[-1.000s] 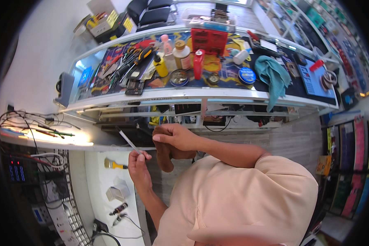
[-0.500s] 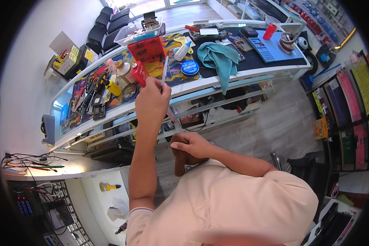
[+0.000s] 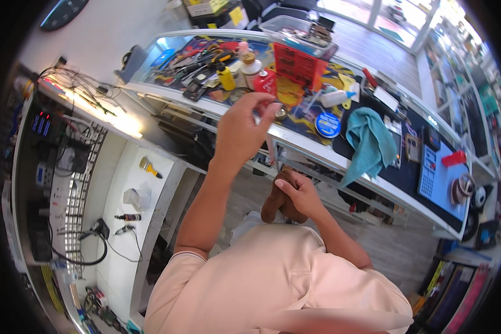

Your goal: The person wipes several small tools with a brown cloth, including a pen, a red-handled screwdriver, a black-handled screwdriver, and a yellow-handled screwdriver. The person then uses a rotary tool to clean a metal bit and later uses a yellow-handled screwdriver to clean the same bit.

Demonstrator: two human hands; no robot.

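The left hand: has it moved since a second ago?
Yes. The left hand has risen from beside the right hand up toward the glass workbench, near its red drawer box.

Yellow-labelled cardboard box point(image 3: 214, 6) beyond counter's point(image 3: 339, 158) far edge; round blue tin point(image 3: 328, 124) mid-counter; dark panel with blue lit displays point(image 3: 45, 123) far left

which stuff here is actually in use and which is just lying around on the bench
In use:
left hand, raised, pinching a thin clear strip
right hand, closed on a brown object

Lying about:
teal cloth
yellow bottle
red parts organiser
round blue tin
glass-topped bench
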